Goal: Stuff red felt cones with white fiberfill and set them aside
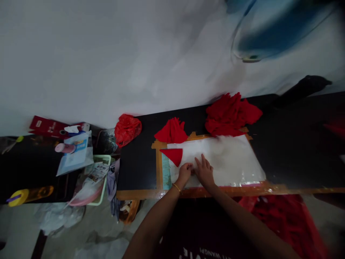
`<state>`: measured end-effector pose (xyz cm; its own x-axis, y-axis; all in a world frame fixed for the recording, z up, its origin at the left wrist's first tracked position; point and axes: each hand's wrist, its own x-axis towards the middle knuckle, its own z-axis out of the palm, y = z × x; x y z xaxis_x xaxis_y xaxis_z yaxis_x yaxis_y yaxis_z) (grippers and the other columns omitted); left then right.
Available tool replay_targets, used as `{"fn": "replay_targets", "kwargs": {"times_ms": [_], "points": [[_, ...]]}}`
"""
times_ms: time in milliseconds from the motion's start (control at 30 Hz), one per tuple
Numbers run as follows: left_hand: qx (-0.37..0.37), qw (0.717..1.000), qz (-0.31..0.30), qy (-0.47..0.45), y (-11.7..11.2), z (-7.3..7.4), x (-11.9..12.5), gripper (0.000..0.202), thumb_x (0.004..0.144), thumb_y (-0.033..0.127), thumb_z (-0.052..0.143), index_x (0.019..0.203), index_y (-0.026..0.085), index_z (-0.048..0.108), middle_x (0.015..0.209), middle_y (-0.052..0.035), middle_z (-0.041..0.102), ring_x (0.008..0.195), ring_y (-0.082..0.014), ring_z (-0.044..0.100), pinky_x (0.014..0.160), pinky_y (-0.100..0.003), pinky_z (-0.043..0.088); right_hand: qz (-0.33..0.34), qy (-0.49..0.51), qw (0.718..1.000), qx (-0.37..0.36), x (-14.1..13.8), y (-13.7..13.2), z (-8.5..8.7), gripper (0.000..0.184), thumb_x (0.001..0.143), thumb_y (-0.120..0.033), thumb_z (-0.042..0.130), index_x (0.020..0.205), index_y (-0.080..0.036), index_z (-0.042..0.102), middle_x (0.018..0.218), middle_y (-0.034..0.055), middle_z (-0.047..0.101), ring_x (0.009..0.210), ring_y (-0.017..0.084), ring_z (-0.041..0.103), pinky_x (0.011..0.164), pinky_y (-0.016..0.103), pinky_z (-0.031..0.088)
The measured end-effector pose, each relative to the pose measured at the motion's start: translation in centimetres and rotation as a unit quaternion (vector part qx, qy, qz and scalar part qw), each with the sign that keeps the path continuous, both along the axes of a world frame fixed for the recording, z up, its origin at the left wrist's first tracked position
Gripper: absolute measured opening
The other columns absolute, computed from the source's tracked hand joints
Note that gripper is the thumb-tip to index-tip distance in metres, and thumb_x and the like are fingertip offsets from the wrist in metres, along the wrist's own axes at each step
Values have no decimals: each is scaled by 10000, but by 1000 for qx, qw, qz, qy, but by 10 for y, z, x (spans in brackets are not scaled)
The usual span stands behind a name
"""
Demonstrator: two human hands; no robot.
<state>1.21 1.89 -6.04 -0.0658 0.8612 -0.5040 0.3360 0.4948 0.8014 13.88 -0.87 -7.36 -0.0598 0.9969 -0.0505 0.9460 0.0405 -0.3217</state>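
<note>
On the black table lies a white sheet point(231, 158), held at its borders by brown tape. My left hand point(184, 173) rests at the sheet's front left with its fingers curled together; anything small between them is hidden. Beside it, my right hand point(205, 172) presses on the sheet, fingers stretched out and slightly spread. A red cloth triangle point(174, 156) lies flat just beyond my left hand. Farther back stands a small heap of red cloth pieces point(172, 131), and to its right a larger red cloth pile point(231, 114).
A crumpled red plastic bag point(127, 129) sits at the table's back left. Left of the table are a green-rimmed basket point(106, 180), a yellow-capped bottle point(31, 195) and a red box point(48, 126). A large red bag point(285, 219) is below the front edge, at right.
</note>
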Motion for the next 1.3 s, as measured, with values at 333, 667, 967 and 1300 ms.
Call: {"fn": "replay_targets", "kwargs": {"times_ms": [333,667,967,1300], "points": [[94,966,-49,237,21,14,-45,321,741,123,647,1049,169,569,1157,-122,541,1119,-263,529,981,-381,405,71,213,971,-84,30,14,-20,437,823,-108,441,1162,-245,682,1221,102,620,1120,265,540,942,406,487],[122,973,-36,191,26,18,-68,108,861,153,517,898,189,612,968,-86,643,933,-212,587,903,-362,431,-82,497,850,-156,10,22,16,368,869,-309,391,1062,-161,667,805,78,708,740,215,646,653,319,534],[185,974,20,131,12,54,-69,140,909,231,471,941,194,602,975,-74,633,938,-184,589,877,-306,456,-64,560,809,-165,-60,41,33,215,709,-208,569,853,-201,729,867,42,729,855,223,633,828,361,506],[268,958,-73,63,-8,90,-73,123,882,228,547,914,199,663,914,-59,626,877,-192,577,810,-326,456,-113,644,741,-155,-78,46,53,324,753,-373,571,966,-166,700,912,56,743,837,208,657,814,357,519]]}}
